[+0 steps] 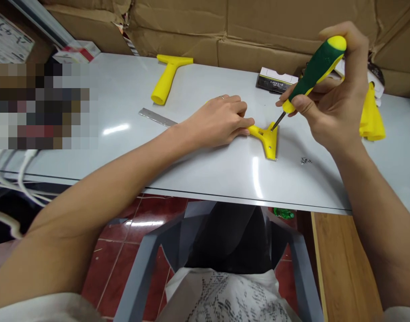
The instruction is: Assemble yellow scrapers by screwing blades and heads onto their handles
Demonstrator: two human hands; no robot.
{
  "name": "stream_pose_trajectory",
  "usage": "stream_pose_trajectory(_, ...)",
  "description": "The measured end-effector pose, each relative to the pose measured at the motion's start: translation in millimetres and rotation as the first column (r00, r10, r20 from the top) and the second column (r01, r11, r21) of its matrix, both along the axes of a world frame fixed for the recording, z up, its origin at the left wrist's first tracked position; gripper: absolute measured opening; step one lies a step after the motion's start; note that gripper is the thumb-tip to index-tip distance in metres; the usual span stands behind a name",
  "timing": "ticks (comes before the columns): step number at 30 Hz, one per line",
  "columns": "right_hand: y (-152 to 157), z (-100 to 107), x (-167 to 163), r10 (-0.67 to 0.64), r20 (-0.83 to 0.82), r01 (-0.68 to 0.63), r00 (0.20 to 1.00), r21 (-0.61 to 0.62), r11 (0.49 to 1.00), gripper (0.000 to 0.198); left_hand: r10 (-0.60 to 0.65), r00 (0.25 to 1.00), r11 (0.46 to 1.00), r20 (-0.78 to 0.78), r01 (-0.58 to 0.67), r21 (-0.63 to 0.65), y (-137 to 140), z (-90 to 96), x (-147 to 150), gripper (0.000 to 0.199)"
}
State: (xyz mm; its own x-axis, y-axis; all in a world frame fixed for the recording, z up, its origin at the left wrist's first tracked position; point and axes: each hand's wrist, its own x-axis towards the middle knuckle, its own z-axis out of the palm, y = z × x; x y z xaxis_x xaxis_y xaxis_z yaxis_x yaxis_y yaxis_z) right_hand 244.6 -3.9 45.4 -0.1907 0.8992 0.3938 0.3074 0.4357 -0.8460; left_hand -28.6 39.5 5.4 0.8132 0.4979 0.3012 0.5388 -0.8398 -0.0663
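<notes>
My left hand (pixel 227 118) is closed around the handle of a yellow scraper (pixel 268 139) that lies on the white table, its wide head pointing right. A metal blade edge shows along that head, and a screw sits in its lower part. My right hand (pixel 339 103) grips a green and yellow screwdriver (pixel 314 74), tilted, its tip at the upper part of the scraper's head. To the right of the head lies a small pile of screws (pixel 305 160). Partly behind my left forearm is a flat metal strip (pixel 157 117).
Another yellow scraper body (pixel 168 78) lies at the back left. More yellow pieces (pixel 373 116) are at the far right. A black and white box (pixel 277 81) stands near the cardboard (pixel 178 27) along the back. White cables (pixel 22 172) hang at the left edge.
</notes>
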Motion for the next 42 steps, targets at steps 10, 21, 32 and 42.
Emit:
stream_pose_trajectory(10, 4, 2, 3, 0.097, 0.048, -0.103, 0.994, 0.132, 0.986, 0.068, -0.004, 1.0, 0.999, 0.008, 0.004, 0.035, 1, -5.3, 1, 0.034)
stream_pose_trajectory(21, 10, 1, 2, -0.04, -0.078, 0.047, 0.996, 0.08, 0.996, 0.055, 0.018, 0.997, 0.999, 0.076, -0.015, -0.031, -7, -4.9, 5, 0.036)
stream_pose_trajectory(32, 15, -12, -5, -0.006, -0.252, 0.041, 0.968, 0.134, 0.99, 0.064, 0.01, 0.999, 0.998, -0.035, -0.008, 0.058, -12, 2.1, 7, 0.036)
stream_pose_trajectory(42, 10, -9, -8, 0.081, -0.26, -0.031, 0.962, 0.19, 0.981, 0.062, 0.003, 0.999, 0.998, -0.044, 0.0, 0.067, -6, 1.3, 5, 0.032)
